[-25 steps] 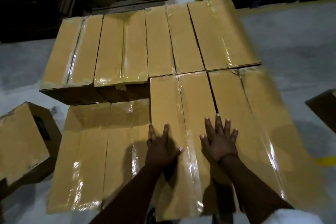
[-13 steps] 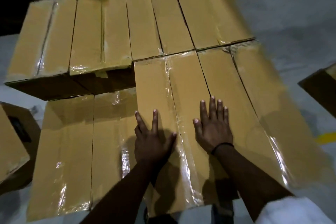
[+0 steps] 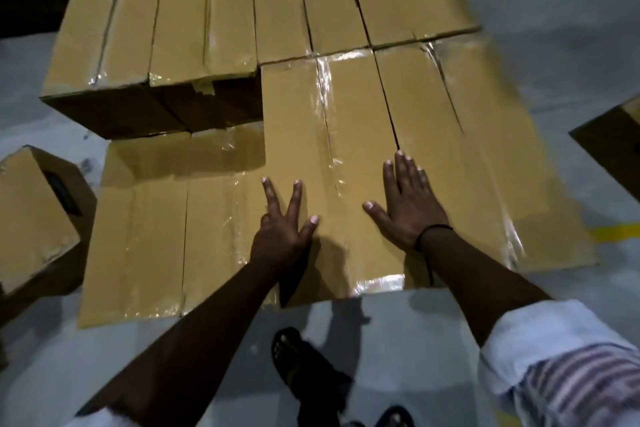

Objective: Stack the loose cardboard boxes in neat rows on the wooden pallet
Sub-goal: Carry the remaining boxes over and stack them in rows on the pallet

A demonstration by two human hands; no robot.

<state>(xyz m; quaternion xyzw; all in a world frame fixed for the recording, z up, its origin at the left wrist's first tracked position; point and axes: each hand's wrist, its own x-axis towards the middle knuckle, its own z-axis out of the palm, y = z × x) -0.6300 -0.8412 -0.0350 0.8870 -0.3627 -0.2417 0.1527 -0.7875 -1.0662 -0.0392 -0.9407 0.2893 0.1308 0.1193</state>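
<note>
Taped brown cardboard boxes stand in rows before me, hiding whatever they rest on. My left hand (image 3: 282, 224) and my right hand (image 3: 405, 201) both lie flat, fingers spread, on top of the near middle box (image 3: 329, 135). To its right sits another upper-layer box (image 3: 460, 149). To its left a lower box (image 3: 156, 229) has nothing on top of it. The back row (image 3: 242, 10) holds several boxes side by side at the higher level.
A loose box (image 3: 31, 215) lies tilted on the grey floor at the left. Another box corner (image 3: 613, 146) shows at the right edge, near a yellow floor line (image 3: 616, 232). My sandalled foot (image 3: 298, 364) stands on the floor just before the stack.
The view has tipped down and back, so the floor and my foot now show. Both hands stay flat on the near middle box, a little nearer its front edge.
</note>
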